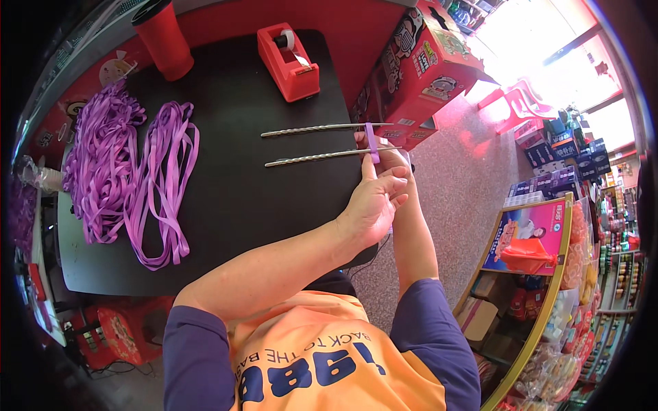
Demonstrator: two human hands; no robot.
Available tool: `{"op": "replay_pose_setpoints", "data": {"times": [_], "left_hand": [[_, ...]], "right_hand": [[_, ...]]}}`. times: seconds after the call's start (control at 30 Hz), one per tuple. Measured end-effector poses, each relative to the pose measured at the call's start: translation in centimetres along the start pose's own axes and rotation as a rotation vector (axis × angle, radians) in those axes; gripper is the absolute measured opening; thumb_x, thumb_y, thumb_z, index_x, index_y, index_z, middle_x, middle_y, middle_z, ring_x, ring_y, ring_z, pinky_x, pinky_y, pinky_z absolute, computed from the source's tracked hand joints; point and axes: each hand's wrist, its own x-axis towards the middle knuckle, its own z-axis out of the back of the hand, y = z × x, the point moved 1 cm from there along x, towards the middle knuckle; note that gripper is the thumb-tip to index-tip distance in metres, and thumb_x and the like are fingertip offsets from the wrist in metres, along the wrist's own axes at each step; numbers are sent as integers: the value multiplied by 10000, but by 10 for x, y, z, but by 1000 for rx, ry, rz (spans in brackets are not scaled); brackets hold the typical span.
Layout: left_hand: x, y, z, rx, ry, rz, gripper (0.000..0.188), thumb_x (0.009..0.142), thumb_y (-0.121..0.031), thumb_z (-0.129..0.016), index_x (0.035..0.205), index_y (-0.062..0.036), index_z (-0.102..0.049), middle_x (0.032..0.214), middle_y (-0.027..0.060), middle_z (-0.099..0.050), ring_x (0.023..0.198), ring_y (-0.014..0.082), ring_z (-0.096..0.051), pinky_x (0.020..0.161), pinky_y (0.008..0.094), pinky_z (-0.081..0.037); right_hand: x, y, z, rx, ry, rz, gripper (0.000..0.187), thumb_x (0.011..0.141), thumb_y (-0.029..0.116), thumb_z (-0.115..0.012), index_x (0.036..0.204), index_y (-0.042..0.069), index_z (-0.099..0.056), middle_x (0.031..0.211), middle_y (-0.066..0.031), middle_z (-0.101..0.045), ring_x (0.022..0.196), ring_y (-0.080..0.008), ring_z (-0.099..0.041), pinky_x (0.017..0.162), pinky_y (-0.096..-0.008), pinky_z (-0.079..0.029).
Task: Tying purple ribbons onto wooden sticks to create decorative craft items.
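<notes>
Two parallel twisted metal rods (312,159) stick out leftward over the dark table. A narrow purple ribbon (371,140) goes round both near their right ends. My left hand (372,205) is closed below them, a fingertip pressing the ribbon's lower edge and the other fingers curled. My right hand (393,162) is closed behind the rods' right ends and the ribbon; my left hand and the ribbon partly cover its fingers. On the table's left lie a big tangled heap of purple ribbon (103,164) and a smaller looped bundle of purple ribbon (164,185).
A red tape dispenser (288,65) and a red cup (164,41) with a dark top stand at the table's (240,226) far side. Red printed cartons (425,68) rise beyond its right corner. A gold-edged display shelf (514,281) with packaged goods is at the right.
</notes>
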Motion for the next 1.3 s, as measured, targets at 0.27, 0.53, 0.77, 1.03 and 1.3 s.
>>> {"op": "replay_pose_setpoints", "data": {"times": [0.27,0.53,0.77,1.03,1.3], "left_hand": [[-1,-1,-1,3,-3,-5,778,813,-15,-553,1421,-296,-159,1127,32,-469,1006,115,-491,889,346,-361],[1,0,-1,0,-1,11,809,793,4,-568,1430,-289,-165,1110,24,-483,1000,122,-486,891,345,-366],[-1,-2,0,-10,-29,-1,835,783,8,-569,1441,-289,-149,1118,23,-480,1004,123,-473,886,334,-376],[1,0,-1,-3,-23,-1,810,786,8,-566,1427,-287,-169,1123,22,-479,992,122,-470,887,331,-376],[2,2,2,21,7,1,827,796,-8,-546,1447,-273,-111,1166,31,-446,1017,132,-432,869,345,-340]], "right_hand": [[-15,9,-14,133,121,28,269,948,176,-476,1147,34,-589,1010,-31,-637,918,-120,-577,799,-265,-481],[-9,6,-3,220,-62,-85,336,858,224,-641,1111,10,-589,950,-66,-643,826,-160,-616,717,-271,-508],[-20,3,-67,57,-113,370,428,851,284,-653,1180,32,-548,1041,-12,-585,951,-88,-540,780,-196,-451],[0,-10,-15,354,163,51,309,858,286,-654,1035,47,-567,869,20,-584,698,-49,-543,587,-172,-444],[6,14,3,265,-57,-189,151,840,172,-650,918,47,-619,804,-8,-622,689,-107,-600,582,-236,-489]]}}
